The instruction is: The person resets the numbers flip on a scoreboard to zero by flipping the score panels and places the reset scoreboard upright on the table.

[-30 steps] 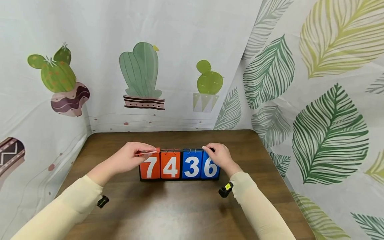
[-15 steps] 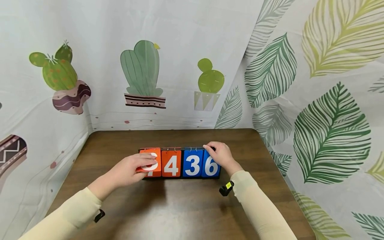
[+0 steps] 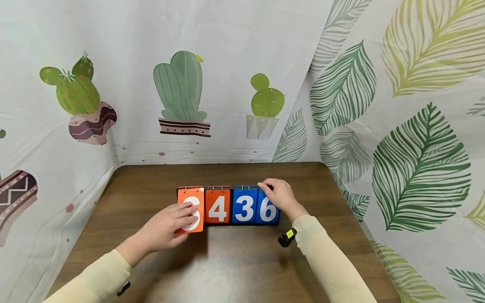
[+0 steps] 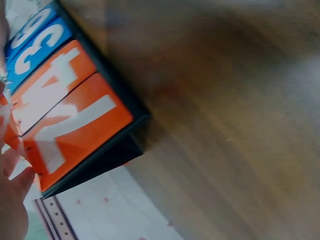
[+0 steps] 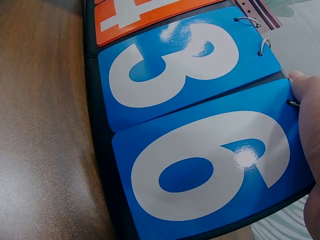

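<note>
A flip scoreboard (image 3: 230, 206) stands on the table, showing red 4 and blue 3 and 6 cards to the right of its leftmost card. My left hand (image 3: 166, 225) pinches that leftmost orange number card (image 3: 198, 228), fingers across its front and thumb low at its left side. The card tilts out from the stand, and its white digit is partly covered. In the left wrist view, a 7 card (image 4: 80, 130) shows beside my fingers, with another orange card (image 4: 7, 125) raised at the left edge. My right hand (image 3: 280, 197) grips the scoreboard's top right corner, beside the 6 card (image 5: 210, 165).
Metal rings (image 5: 264, 46) hold the cards along the top edge. The brown wooden table (image 3: 235, 265) extends in front of the scoreboard. A white cloth with printed cacti (image 3: 178, 88) hangs behind, and a leaf-patterned cloth (image 3: 420, 168) hangs on the right.
My left hand has brought the orange card over the top and down across the 7, moving lower and towards me. The right hand keeps its grip on the corner.
</note>
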The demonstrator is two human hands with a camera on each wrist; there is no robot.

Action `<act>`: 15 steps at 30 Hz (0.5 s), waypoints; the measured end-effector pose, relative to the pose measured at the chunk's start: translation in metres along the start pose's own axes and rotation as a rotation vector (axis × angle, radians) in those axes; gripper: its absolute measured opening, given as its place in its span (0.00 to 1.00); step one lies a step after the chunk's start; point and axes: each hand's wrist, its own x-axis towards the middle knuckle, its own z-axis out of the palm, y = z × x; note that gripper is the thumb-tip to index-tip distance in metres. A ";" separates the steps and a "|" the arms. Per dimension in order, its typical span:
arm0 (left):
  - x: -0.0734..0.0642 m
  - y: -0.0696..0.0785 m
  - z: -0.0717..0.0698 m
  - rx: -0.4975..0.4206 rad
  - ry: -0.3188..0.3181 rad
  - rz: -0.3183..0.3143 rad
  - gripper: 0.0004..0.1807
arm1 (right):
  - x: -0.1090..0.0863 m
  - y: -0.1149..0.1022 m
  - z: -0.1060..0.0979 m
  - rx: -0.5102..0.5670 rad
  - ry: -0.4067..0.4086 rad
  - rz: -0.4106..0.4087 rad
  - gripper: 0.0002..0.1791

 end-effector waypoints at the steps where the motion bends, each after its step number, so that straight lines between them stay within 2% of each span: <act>1: -0.002 0.000 0.004 0.011 -0.006 0.002 0.29 | 0.000 0.000 0.000 0.000 0.001 0.000 0.15; 9: -0.009 0.000 0.026 0.047 -0.044 -0.051 0.32 | -0.001 0.000 0.001 -0.004 0.002 -0.007 0.15; 15: -0.008 -0.001 0.036 0.105 -0.071 -0.069 0.28 | 0.000 0.000 0.000 -0.003 0.010 -0.008 0.16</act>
